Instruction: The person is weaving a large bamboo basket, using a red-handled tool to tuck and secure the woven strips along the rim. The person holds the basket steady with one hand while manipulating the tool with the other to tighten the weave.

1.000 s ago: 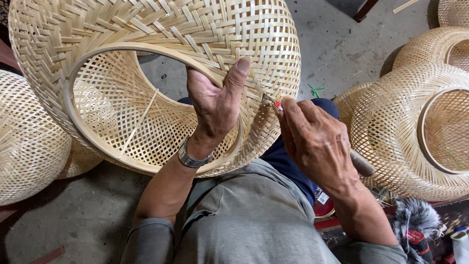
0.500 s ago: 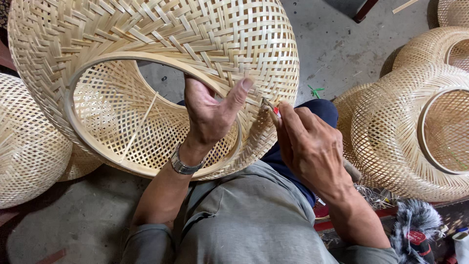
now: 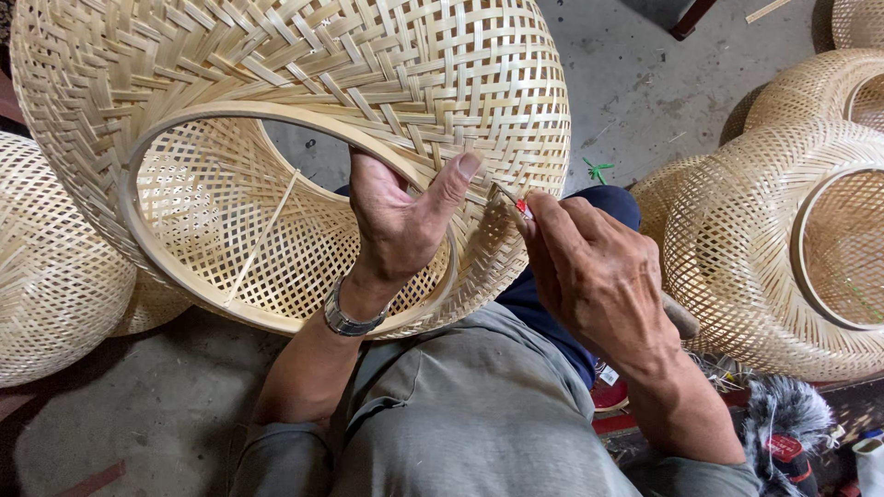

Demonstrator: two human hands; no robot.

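Tilting slightly since before, the woven basket [image 3: 304, 120] sits over the knees; left hand [image 3: 401, 225] grips its rim, right hand [image 3: 589, 267] pinches a small tool [image 3: 512, 200] beside it. Weave looks finished; rim trimming seems underway.

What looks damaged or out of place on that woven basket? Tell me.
Nothing stands out. The woven basket looks whole, its rim hoop unbroken. The left hand has a grip on the rim; the right hand holds a small red-tipped tool against the weave.
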